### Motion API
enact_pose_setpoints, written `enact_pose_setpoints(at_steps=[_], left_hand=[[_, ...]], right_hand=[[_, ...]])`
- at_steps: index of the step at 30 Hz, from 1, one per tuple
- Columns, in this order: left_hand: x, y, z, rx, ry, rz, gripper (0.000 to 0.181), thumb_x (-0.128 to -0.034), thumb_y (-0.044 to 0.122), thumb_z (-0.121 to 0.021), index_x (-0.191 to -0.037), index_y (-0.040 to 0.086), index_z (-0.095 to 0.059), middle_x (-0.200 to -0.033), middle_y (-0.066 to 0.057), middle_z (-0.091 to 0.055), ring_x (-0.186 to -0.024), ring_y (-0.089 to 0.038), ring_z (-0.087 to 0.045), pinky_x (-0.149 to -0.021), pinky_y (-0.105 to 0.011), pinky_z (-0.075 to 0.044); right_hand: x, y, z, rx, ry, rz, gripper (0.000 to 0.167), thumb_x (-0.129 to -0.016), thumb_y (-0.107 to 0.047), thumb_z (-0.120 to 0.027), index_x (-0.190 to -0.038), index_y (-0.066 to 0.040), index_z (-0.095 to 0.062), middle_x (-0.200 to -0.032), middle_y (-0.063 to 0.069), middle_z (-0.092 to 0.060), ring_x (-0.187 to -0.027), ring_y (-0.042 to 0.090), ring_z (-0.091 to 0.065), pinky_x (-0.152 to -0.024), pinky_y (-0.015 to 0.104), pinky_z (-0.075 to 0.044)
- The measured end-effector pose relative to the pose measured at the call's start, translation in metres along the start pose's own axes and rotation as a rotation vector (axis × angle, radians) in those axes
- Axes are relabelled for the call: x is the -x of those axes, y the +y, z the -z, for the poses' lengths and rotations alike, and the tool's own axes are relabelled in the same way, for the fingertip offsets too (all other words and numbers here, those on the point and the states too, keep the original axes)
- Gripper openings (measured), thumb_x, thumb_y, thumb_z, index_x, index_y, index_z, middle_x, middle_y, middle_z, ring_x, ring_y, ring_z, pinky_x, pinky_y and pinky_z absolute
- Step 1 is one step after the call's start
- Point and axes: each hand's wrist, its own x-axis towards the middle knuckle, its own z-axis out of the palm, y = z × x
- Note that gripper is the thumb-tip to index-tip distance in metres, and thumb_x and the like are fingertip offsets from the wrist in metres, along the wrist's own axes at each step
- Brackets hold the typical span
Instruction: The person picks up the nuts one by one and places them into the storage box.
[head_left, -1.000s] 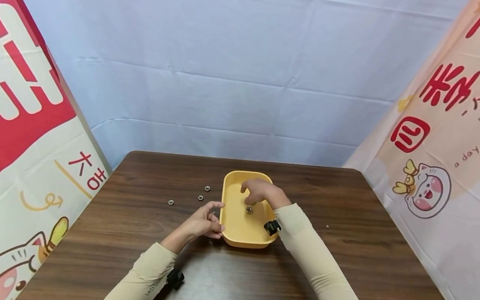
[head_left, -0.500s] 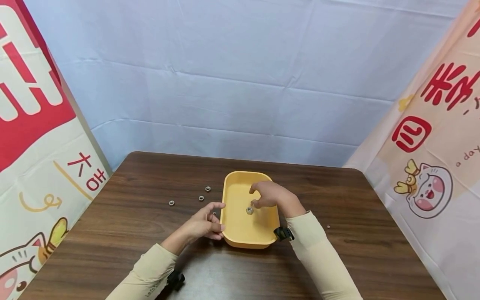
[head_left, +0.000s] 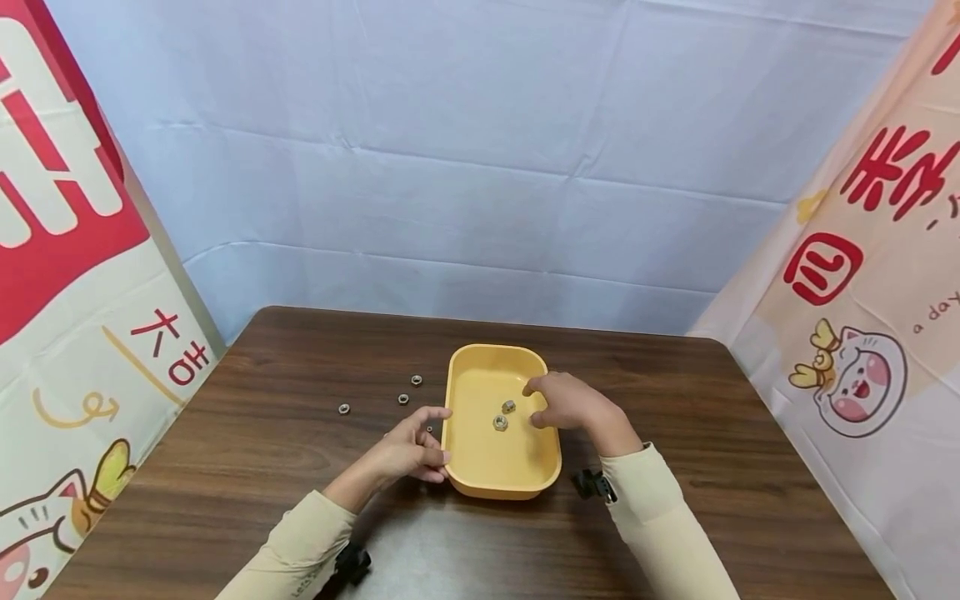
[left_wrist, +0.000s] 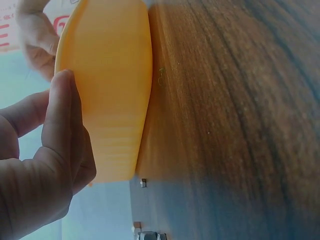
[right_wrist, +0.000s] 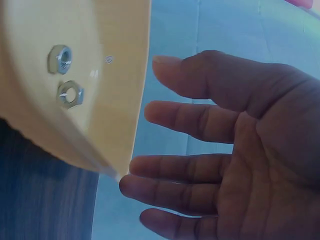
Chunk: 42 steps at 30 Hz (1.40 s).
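Note:
The left hand (head_left: 405,446) holds the left rim of a yellow tray (head_left: 480,479), its thumb and index finger apart on the edge. In the left wrist view, that hand (left_wrist: 50,155) lies along the outer wall of the tray (left_wrist: 112,90). The right hand (head_left: 573,402) is over the tray's right rim, thumb and fingers spread, holding nothing. Two metal nuts, one (head_left: 500,422) nearer and one (head_left: 509,407) farther, lie inside. The right wrist view shows the bare palm of the right hand (right_wrist: 240,135) beside the tray, and a tiny nut (right_wrist: 109,59) in it.
On the brown table (head_left: 262,467), left of the tray, lie three nuts (head_left: 344,409) (head_left: 403,399) (head_left: 416,380) and a tiny one (head_left: 430,429) close to the left fingers. A pale cloth (head_left: 450,167) hangs behind, with printed cloths at both sides.
The right hand has moved right, from above the middle of the tray to its right rim. A second nut now shows beside the first. The left hand has stayed at the left rim.

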Motion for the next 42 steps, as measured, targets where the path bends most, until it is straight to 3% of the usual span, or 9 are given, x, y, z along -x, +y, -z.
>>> enact_pose_setpoints(at_steps=[6,12,17,24,42], left_hand=[[0.000,-0.001,0.001,0.006,0.011,0.003,0.066,-0.0811,-0.011,-0.061,-0.138,-0.001,-0.028,-0.078,-0.015,-0.054,-0.061,-0.020,-0.062,-0.057,-0.032,-0.055],[0.000,-0.001,0.000,0.014,0.004,-0.002,0.067,-0.0805,-0.010,-0.062,-0.138,-0.002,-0.028,-0.077,-0.015,-0.053,-0.062,-0.020,-0.062,-0.058,-0.033,-0.055],[0.000,-0.001,-0.001,0.019,0.008,0.003,0.068,-0.0800,-0.010,-0.062,-0.138,-0.001,-0.028,-0.077,-0.014,-0.053,-0.062,-0.020,-0.062,-0.058,-0.033,-0.055],[0.000,0.000,-0.001,0.017,0.016,0.001,0.067,-0.0804,-0.011,-0.061,-0.138,-0.002,-0.028,-0.076,-0.014,-0.053,-0.062,-0.020,-0.062,-0.057,-0.033,-0.055],[0.002,0.000,-0.001,0.022,0.015,0.013,0.067,-0.0807,-0.013,-0.060,-0.138,-0.002,-0.027,-0.076,-0.014,-0.054,-0.062,-0.020,-0.062,-0.057,-0.032,-0.055]], right_hand=[[0.009,0.006,-0.006,0.009,0.056,0.005,0.038,-0.081,-0.015,-0.071,-0.116,-0.002,-0.061,-0.106,0.012,-0.059,-0.097,0.027,-0.054,-0.077,0.040,-0.046],[0.020,0.019,-0.012,0.036,0.135,0.060,0.035,-0.082,-0.014,-0.070,-0.113,-0.002,-0.062,-0.104,0.012,-0.058,-0.084,0.020,-0.054,-0.069,0.035,-0.047],[0.034,0.029,-0.013,0.037,0.165,0.079,0.035,-0.083,-0.018,-0.071,-0.113,-0.003,-0.062,-0.106,0.011,-0.057,-0.092,0.025,-0.056,-0.074,0.040,-0.049],[0.051,0.043,-0.006,0.043,0.111,0.034,0.040,-0.082,-0.020,-0.071,-0.117,-0.004,-0.060,-0.113,0.017,-0.055,-0.098,0.033,-0.055,-0.076,0.047,-0.048],[0.085,0.077,-0.005,0.034,0.149,-0.048,0.041,-0.081,-0.020,-0.073,-0.116,-0.003,-0.060,-0.112,0.018,-0.054,-0.098,0.036,-0.056,-0.075,0.049,-0.048]])
